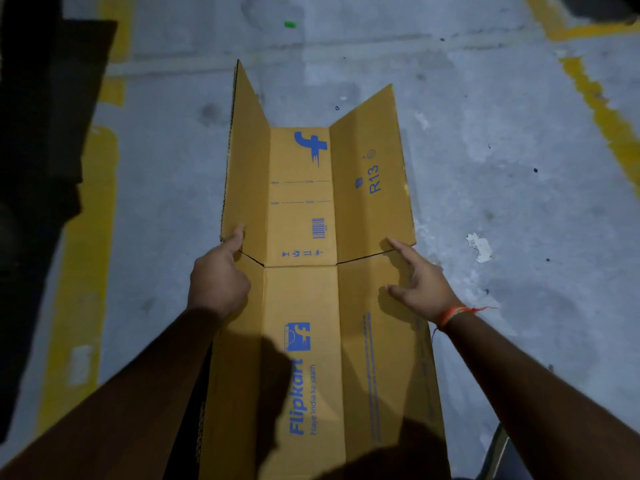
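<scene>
A flattened brown cardboard box [301,306] with blue Flipkart print lies lengthwise in front of me above the grey floor. Its far left flap [246,161] and far right flap [374,174] are folded upward. My left hand [218,275] grips the near corner of the left flap, thumb on the flap's inner face and fingers curled. My right hand [420,282] has its fingers spread and rests on the box's right panel, fingertips at the slit below the right flap. An orange thread is tied round the right wrist.
The concrete floor [502,168] carries worn yellow painted lines at left [83,271] and right [602,112]. A dark object [38,150] stands along the left edge. A torn paper scrap [479,247] lies right of the box, and a small green bit [290,24] far ahead.
</scene>
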A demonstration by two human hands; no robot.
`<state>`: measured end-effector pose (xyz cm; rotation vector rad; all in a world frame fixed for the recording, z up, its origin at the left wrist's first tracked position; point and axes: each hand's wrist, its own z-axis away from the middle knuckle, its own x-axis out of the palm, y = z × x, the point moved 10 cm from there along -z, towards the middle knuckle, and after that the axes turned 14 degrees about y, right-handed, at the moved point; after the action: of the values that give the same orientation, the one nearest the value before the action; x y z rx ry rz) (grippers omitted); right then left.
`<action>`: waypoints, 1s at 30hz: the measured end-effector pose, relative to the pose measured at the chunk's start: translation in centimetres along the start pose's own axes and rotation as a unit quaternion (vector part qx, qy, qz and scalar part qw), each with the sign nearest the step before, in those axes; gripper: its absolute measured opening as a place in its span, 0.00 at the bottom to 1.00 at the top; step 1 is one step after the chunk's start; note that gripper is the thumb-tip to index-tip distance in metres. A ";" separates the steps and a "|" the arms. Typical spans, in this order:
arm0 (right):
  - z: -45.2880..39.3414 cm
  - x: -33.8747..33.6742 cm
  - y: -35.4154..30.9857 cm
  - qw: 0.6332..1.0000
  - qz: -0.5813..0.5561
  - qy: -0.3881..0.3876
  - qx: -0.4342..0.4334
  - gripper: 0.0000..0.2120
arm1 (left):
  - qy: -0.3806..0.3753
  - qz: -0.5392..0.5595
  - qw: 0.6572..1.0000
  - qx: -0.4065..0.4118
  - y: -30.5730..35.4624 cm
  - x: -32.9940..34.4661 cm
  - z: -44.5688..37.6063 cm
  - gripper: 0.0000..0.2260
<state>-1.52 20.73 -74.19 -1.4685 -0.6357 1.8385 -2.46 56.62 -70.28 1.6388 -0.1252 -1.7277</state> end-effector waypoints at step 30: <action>-0.6 -8.1 -11.2 0.996 0.076 0.013 0.036 0.41 | -0.058 0.001 0.997 -0.056 8.8 -9.2 -1.4 0.38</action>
<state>2.46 21.63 -60.97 -1.5259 -0.4505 1.9335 1.80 55.96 -58.25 1.4590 -0.0831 -1.7957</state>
